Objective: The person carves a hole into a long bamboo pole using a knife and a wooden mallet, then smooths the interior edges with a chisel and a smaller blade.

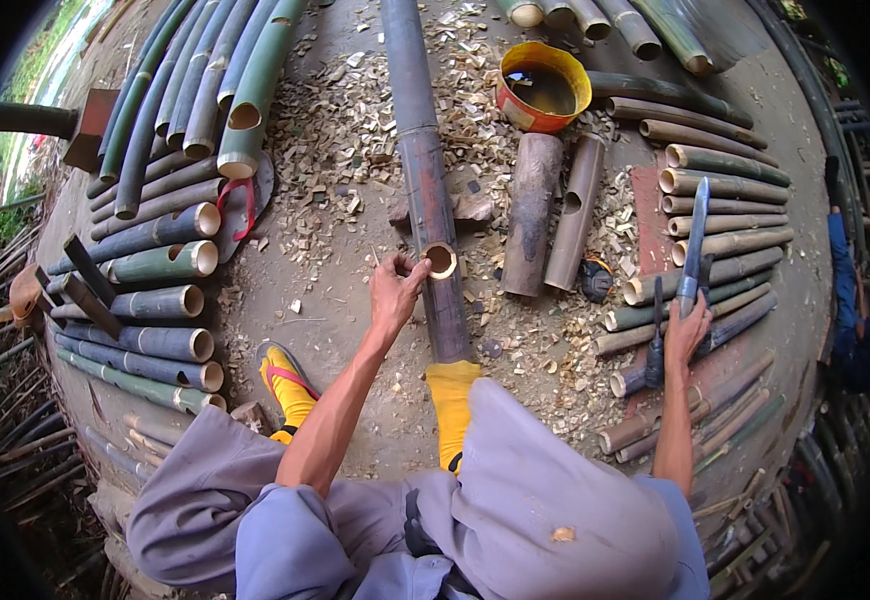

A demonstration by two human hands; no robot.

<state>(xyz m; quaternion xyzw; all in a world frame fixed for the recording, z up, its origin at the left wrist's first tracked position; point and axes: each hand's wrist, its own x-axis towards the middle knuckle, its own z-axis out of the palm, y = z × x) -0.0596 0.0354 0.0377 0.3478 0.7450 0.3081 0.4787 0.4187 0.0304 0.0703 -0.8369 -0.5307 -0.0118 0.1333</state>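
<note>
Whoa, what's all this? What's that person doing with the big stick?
The person has their left hand at the edge of a round hole in a long bamboo pole. Off to the right, their right hand holds a long blade, away from the pole. Chips are scattered over the ground, and more bamboo pieces lie on both sides.

A long, dark, round bamboo pole (417, 150) runs down the middle, crossing over a low brown block (473, 208). Left of it lie rows of dark and green bamboo tubes (163, 303). Right of it, two thick brown bamboo tubes (533, 215) lie side by side, a round yellow-and-red bucket (543, 122) just beyond them. Farther right lie slender brown bamboo lengths (745, 189).
</note>
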